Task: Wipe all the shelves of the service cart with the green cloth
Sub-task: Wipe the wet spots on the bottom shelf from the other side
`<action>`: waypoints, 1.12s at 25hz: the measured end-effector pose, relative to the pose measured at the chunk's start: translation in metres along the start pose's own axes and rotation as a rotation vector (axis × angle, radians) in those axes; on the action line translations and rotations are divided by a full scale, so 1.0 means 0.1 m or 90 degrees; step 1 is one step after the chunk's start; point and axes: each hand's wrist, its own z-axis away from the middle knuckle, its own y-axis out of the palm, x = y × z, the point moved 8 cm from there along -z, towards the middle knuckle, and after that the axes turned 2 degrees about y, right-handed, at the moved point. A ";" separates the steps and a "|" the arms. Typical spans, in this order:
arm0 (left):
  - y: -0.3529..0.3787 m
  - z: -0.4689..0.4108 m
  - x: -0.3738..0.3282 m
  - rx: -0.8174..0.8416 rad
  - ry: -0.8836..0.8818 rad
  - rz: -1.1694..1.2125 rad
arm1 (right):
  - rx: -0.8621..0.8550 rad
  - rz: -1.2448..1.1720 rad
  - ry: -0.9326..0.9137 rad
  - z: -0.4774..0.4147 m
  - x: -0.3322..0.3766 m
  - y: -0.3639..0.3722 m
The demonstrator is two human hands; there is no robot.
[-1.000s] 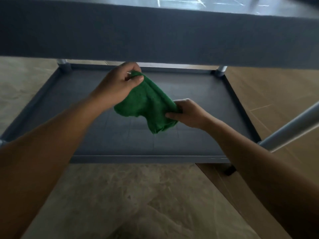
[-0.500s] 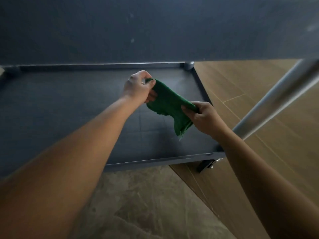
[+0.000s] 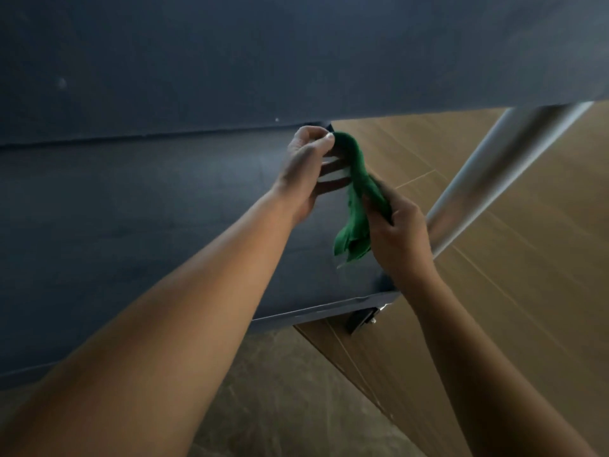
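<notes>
Both my bare forearms reach out and up from the bottom of the view, the left one long across the middle, the right one along the right side. My right hand (image 3: 398,232) is the nearer: its fingers are curled round the middle of the green cloth (image 3: 356,192), knuckles toward me, and the loose end hangs below my grip. My left hand (image 3: 303,169) is a little farther, pinching the cloth's top end between thumb and forefinger, the other fingers held out straight behind the fabric. The cloth runs as a twisted rope between my hands, over the right end of the cart's lower shelf (image 3: 131,209). Just beside my right hand stands the metal post (image 3: 487,173). The upper shelf (image 3: 230,54) fills the top.
</notes>
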 end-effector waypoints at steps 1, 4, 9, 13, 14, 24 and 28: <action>-0.02 -0.01 0.05 -0.014 -0.009 0.048 | -0.033 0.078 -0.028 0.04 0.00 0.01; -0.36 0.12 0.44 -0.087 -0.096 -0.009 | 0.098 0.314 -0.025 0.27 -0.22 0.54; -0.87 0.38 1.04 -0.117 -0.164 -0.165 | 0.330 0.420 0.092 0.59 -0.73 1.23; -0.84 0.29 1.01 -0.104 -0.152 -0.460 | 0.168 0.205 0.133 0.35 -0.70 0.90; -0.81 0.27 0.99 -0.089 -0.138 -0.556 | 0.107 0.182 0.128 0.24 -0.71 0.77; -0.90 0.39 1.02 -0.098 -0.162 -0.626 | 0.236 0.566 0.095 0.03 -1.17 1.24; -1.14 0.50 0.87 -0.086 -0.164 -0.642 | 0.240 0.573 0.111 0.12 -0.99 1.53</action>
